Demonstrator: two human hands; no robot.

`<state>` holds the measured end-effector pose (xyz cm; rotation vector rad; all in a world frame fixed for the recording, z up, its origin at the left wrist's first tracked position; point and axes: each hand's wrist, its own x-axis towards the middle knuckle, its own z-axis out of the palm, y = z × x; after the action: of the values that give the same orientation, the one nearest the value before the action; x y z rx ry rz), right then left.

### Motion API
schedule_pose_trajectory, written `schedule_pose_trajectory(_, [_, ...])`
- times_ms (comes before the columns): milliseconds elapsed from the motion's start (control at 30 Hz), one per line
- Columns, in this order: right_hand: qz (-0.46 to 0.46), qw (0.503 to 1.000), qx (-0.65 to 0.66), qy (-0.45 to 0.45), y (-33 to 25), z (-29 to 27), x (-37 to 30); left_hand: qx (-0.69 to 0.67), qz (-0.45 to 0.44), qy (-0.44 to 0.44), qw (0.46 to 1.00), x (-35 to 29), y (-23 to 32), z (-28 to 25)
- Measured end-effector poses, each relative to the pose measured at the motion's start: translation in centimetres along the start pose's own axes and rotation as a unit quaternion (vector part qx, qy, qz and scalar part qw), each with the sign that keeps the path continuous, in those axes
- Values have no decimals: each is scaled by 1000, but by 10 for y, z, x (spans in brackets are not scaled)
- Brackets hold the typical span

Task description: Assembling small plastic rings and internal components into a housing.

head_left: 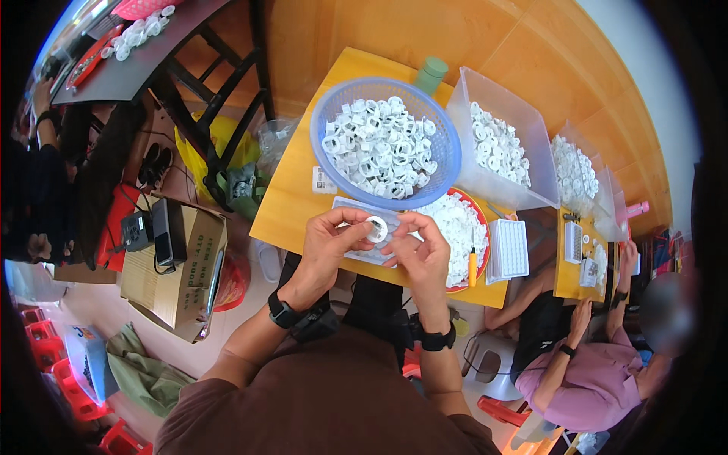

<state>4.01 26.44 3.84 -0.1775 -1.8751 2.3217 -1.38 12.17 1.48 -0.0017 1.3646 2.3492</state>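
In my left hand (334,236), thumb and fingers pinch a small white round plastic part (377,229) with an opening in its middle. Close beside it on the right is my right hand (422,246), its fingers bent and drawn together; whatever is between them is hidden. Both hands are over a pale shallow tray (345,202) at the yellow table's (287,206) near edge. Just beyond stands a blue plastic basket (450,148) heaped with similar white parts. To the right, a red round tray (486,227) holds many small white pieces and a yellow-handled tool (472,267).
Right of the basket stands a clear bin (531,189) of white parts, with a green container (431,74) behind. White trays (508,252) are stacked at the table's right. A co-worker (584,379) sits further right. Cardboard box (163,292) and black-framed table (182,42) are left.
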Motion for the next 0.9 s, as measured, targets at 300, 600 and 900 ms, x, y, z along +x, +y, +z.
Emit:
schedule_pose_trajectory(300, [-34,994,-38,100,13,-9,-16,27,-43,-67,996,-11,-6,12])
schedule_pose_trajectory(600, [-39,982,-182,2,17,-14,-33,-35,-176,-179,967,-15,-21,-17])
schedule_pose_trajectory(900, [-14,961,-216,172,37,-57,-40,-47,-184,-168,967,-17,-14,-17])
